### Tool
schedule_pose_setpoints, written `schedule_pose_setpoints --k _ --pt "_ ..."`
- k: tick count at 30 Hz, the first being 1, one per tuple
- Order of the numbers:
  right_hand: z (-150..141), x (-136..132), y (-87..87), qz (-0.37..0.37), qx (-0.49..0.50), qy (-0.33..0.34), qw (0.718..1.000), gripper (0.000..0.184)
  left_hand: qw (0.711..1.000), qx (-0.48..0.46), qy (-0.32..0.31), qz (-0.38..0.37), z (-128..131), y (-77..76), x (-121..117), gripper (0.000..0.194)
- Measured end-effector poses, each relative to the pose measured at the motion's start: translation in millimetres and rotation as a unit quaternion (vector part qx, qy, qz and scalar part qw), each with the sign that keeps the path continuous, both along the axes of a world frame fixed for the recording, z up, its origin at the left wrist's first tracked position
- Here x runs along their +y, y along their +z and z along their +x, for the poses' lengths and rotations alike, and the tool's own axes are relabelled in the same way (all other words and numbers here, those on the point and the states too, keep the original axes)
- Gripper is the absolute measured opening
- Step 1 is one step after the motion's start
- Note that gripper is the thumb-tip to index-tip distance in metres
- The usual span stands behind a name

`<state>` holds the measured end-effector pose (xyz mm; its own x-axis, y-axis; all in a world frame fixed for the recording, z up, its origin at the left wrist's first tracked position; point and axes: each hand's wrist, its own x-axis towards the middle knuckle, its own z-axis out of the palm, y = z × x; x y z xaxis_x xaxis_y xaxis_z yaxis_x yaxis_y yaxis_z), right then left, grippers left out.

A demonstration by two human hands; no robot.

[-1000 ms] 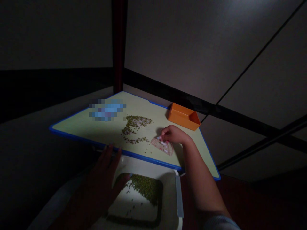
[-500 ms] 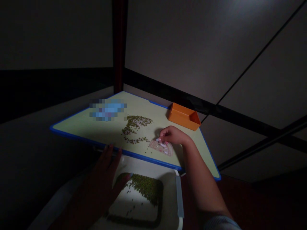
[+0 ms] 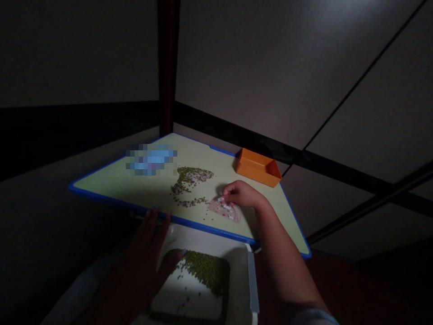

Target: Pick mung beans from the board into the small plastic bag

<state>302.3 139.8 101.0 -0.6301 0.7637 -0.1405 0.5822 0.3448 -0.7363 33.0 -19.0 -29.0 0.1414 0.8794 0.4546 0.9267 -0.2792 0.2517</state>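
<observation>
My right hand (image 3: 238,193) pinches a clear, pink-patterned protractor (image 3: 226,211) by its straight side. The protractor lies on or just over the pale board (image 3: 115,183) with the blue rim. Left of it, small green beans (image 3: 192,175) are scattered in a patchy curve. My left hand (image 3: 149,246) is dark, with its fingers apart; the fingertips reach the board's near edge and the thumb stretches over the white bin (image 3: 199,232). Inside that bin lies a heap of green beans (image 3: 211,268).
An orange open box (image 3: 259,168) stands at the board's far right. On the far left lies a blurred-out light blue item (image 3: 152,159). Walls rise behind the board, meeting at a dark red post (image 3: 167,67). The bin has a grey handle (image 3: 252,282) on its right.
The whole scene sits slightly lower in view. My right hand and the protractor have barely shifted on the board; my left hand keeps its place.
</observation>
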Motion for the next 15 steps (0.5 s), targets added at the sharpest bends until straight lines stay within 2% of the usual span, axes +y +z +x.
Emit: schedule_pose_setpoints --k 7,15 --pt "-0.9 1.5 -4.4 -0.016 0.016 0.035 0.999 0.019 1.0 -0.013 0.005 -0.016 0.6 3.2 -0.2 0.085" --pt "-6.5 -2.4 -1.8 0.019 0.0 0.012 1.0 0.018 0.999 -0.026 0.0 -0.033 0.9 4.3 -0.1 0.084"
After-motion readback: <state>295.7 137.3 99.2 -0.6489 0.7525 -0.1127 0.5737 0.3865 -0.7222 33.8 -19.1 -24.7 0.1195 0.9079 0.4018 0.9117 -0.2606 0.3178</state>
